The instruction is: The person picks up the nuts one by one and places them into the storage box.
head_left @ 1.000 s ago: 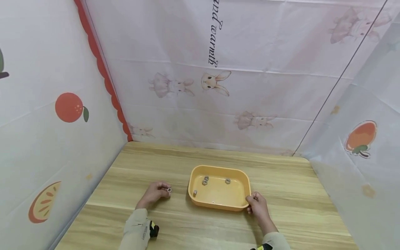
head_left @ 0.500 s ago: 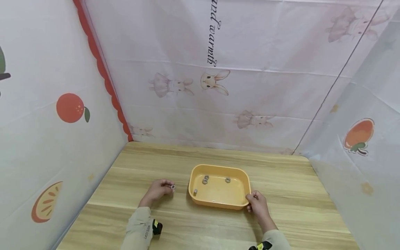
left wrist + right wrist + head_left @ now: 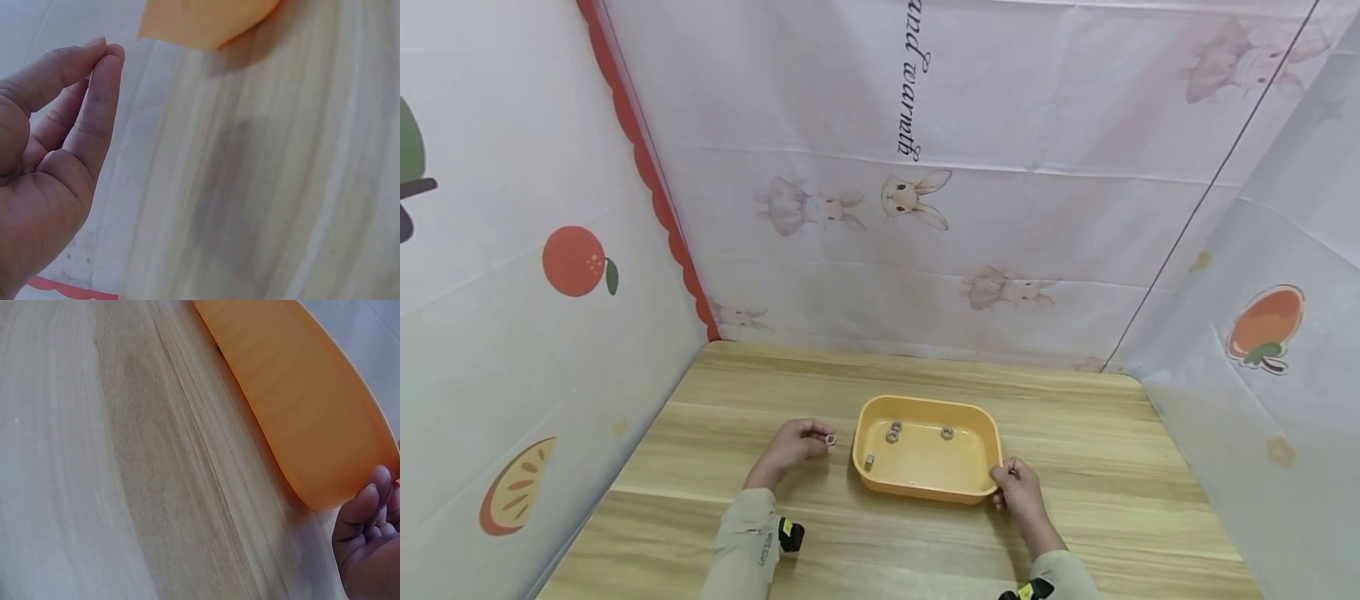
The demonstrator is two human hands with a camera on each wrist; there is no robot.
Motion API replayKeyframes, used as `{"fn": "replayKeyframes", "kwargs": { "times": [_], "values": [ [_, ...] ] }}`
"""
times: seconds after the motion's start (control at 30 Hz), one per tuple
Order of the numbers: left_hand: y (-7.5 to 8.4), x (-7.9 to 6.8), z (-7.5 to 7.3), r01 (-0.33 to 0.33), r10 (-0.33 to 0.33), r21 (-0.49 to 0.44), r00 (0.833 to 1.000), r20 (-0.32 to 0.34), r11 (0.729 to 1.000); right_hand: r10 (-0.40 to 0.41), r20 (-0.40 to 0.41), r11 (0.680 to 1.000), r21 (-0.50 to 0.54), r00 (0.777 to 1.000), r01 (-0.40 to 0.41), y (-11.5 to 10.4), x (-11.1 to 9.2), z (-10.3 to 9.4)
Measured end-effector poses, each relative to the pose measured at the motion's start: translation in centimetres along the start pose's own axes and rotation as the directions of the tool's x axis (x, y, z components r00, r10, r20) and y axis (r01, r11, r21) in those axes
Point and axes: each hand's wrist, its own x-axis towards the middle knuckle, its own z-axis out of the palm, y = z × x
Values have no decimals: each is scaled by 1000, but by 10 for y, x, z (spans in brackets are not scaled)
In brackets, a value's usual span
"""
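Note:
My left hand pinches a small metal nut between thumb and fingertips, just left of the yellow tray. In the left wrist view the fingertips of that hand meet, and the nut is hidden behind them. With thumb and fingers, my right hand grips the tray's near right corner. The right wrist view shows the same hand at the end of the tray's outer wall. Inside the tray lie several nuts: a pair at the left, one nut at the right, and one on edge at the near left.
The tray stands on a wood-grain table. Printed cloth walls enclose the table at the back, left and right.
My left hand has moved right and slightly away from me, bringing the nut closer to the tray. The right hand and the tray have stayed in place.

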Motion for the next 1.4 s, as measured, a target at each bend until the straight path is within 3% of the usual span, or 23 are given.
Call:
{"fn": "replayKeyframes", "kwargs": {
  "times": [0.37,0.63,1.03,1.4],
  "values": [
    [20,2,0,-54,54,6,996,75,999,3,17,1000,7,1000,-3,0,2,1],
    [31,12,3,-14,15,-11,995,99,1000,-4,7,1000,17,1000,4,1,2,3],
    [42,20,9,-19,29,-84,992,126,996,2,10,1000,-21,1000,-2,2,2,0],
    [54,32,19,-30,42,-77,987,154,997,10,22,1000,-25,1000,-10,-1,-1,-2]
  ]
}}
